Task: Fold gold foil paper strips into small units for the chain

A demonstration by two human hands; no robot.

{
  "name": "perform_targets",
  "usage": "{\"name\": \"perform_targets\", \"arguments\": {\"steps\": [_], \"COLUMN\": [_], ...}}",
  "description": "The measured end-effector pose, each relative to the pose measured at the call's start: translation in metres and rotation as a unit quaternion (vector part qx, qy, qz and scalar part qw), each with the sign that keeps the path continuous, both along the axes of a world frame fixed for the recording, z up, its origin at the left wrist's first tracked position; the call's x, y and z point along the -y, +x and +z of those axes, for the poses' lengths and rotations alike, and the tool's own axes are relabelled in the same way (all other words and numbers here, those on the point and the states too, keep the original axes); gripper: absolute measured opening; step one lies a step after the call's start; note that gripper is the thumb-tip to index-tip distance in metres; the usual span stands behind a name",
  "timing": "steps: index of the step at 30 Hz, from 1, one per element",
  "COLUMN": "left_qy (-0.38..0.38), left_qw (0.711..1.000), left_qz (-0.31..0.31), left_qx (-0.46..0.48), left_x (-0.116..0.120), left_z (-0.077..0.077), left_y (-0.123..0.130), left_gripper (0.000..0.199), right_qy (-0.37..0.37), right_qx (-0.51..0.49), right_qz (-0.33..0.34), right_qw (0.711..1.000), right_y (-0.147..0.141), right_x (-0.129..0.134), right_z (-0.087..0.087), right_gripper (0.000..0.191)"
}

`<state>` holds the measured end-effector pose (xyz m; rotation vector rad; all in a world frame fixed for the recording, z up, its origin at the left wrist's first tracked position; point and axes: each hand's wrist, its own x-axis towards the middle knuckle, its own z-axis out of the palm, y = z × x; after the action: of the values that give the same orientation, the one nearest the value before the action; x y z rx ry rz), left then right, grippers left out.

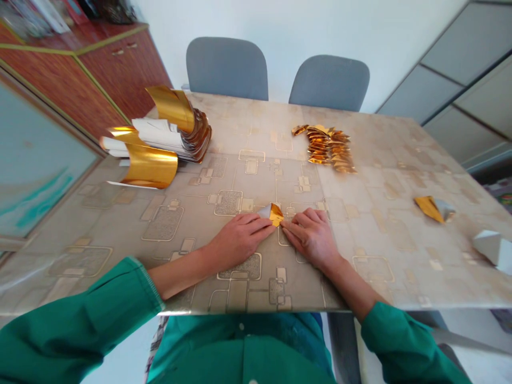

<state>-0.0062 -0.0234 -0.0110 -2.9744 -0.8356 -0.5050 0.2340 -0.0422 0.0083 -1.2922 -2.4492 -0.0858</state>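
Note:
A small folded piece of gold foil paper [276,215], its white underside showing on the left, lies on the patterned tablecloth [256,184] in front of me. My left hand [245,236] is closed on its left side, fingers pressed together over the edge. From the right, my right hand [311,234] has its fingers closed at the paper's lower right corner. The thumbs are mostly hidden under the fingers.
A stack of gold and white paper sheets [164,136] stands at the back left, with a curled gold sheet [150,169] beside it. Rows of folded gold pieces [330,148] lie back right. A gold and white piece [432,208] and a white folded piece [493,248] rest far right.

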Motion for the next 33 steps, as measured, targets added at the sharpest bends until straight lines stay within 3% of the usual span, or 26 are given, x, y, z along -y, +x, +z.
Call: {"name": "perform_targets", "arguments": {"steps": [5, 16, 23, 28, 33], "left_qy": [-0.013, 0.03, 0.012, 0.008, 0.015], "left_qw": [1.0, 0.999, 0.996, 0.994, 0.994], "left_qz": [-0.003, -0.014, -0.087, -0.107, -0.102], "left_qx": [-0.004, 0.0, 0.028, 0.032, 0.019], "left_x": [0.0, -0.006, -0.026, -0.033, -0.031], "left_z": [0.003, 0.0, -0.001, 0.007, 0.013], "left_y": [0.001, -0.006, -0.016, -0.017, -0.019], "left_gripper": [0.036, 0.028, 0.03, 0.028, 0.027], "right_qy": [-0.004, -0.009, -0.036, -0.069, -0.062], "right_qx": [-0.002, -0.013, -0.143, -0.104, -0.064], "right_qz": [0.034, 0.0, 0.02, 0.098, 0.111], "right_qw": [0.999, 1.0, 0.989, 0.987, 0.99], "right_y": [-0.008, 0.009, 0.01, 0.007, 0.005], "right_x": [0.0, -0.004, -0.012, -0.017, -0.014], "right_z": [-0.002, -0.005, -0.009, -0.012, -0.011], "right_gripper": [0.025, 0.022, 0.026, 0.028, 0.027]}}
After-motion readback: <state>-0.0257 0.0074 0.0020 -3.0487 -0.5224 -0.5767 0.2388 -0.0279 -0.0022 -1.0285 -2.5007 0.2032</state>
